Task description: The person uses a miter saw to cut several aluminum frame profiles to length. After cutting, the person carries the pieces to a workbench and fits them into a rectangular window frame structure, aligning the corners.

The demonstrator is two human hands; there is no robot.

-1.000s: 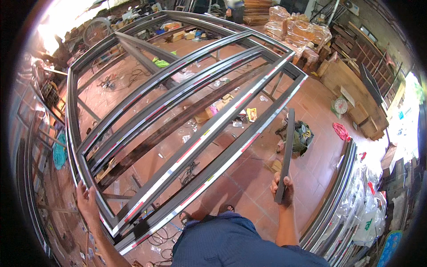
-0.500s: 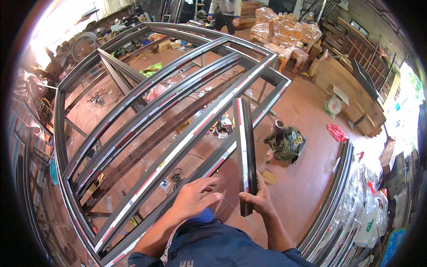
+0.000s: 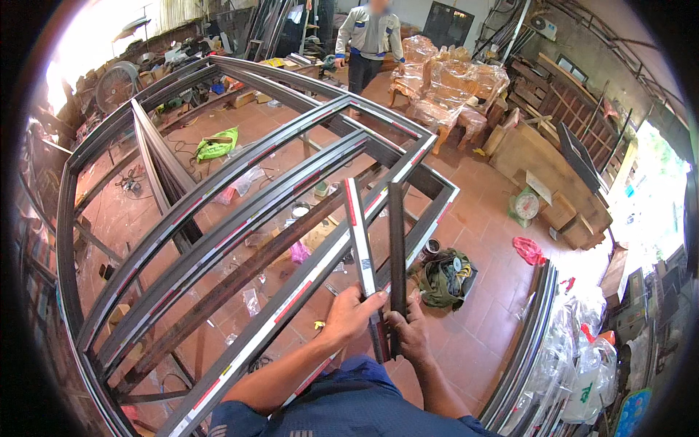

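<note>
My left hand [image 3: 348, 319] is closed around the lower part of a dark metal profile bar [image 3: 360, 240] with white and red protective film along its face. In my right hand [image 3: 413, 331] is a second, plain dark profile bar [image 3: 397, 247], gripped near its lower end. Both short bars stand up side by side in front of my body, with a narrow gap between their upper parts. Behind them lie large dark window or door frames [image 3: 291, 291], stacked across supports and overlapping, also striped with white and red film.
Long dark profiles [image 3: 524, 342] lie on the floor at right beside clear plastic wrapping [image 3: 582, 349]. A green bag [image 3: 444, 280] sits beyond my right hand. Farther off are a dial scale [image 3: 524, 205], wrapped wooden furniture [image 3: 466, 80] and a standing person [image 3: 368, 44].
The bars, earlier together in my right hand, are now parted. My open left hand has closed on the film-covered one. My view has shifted, and the person at the back shows more fully.
</note>
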